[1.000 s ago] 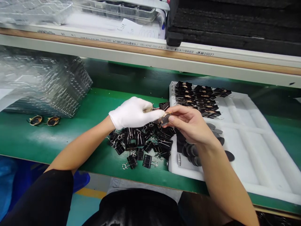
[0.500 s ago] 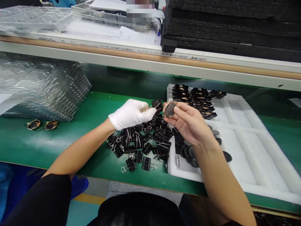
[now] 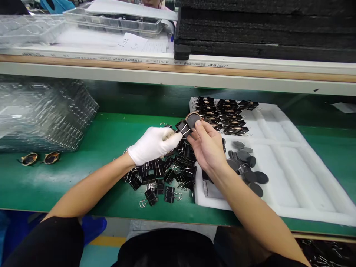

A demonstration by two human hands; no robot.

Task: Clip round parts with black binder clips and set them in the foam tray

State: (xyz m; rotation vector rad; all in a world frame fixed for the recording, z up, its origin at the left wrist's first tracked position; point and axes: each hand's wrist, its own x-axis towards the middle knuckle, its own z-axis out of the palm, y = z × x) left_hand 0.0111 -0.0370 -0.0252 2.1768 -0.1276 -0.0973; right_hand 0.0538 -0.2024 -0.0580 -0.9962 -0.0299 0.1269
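Note:
My left hand, in a white glove, is closed on the wire handles of a black binder clip. In my bare right hand is a round dark disc with a gold-coloured rim, pinched between thumb and fingers. The clip's mouth meets the disc's lower left edge; whether it grips the rim I cannot tell. Under my hands lies a heap of loose black binder clips. Several clipped pieces stand in rows in the white foam tray, with loose dark discs nearer me.
Stacked clear plastic trays stand at the left on the green table. Two gold-rimmed round pieces lie before them. A shelf edge crosses above, bearing black foam slabs and a clear tray. A person is partly visible behind.
My two hands have come together, and the binder clip now meets the disc's edge. The disc has turned so its flat face shows more. The whole view has shifted slightly.

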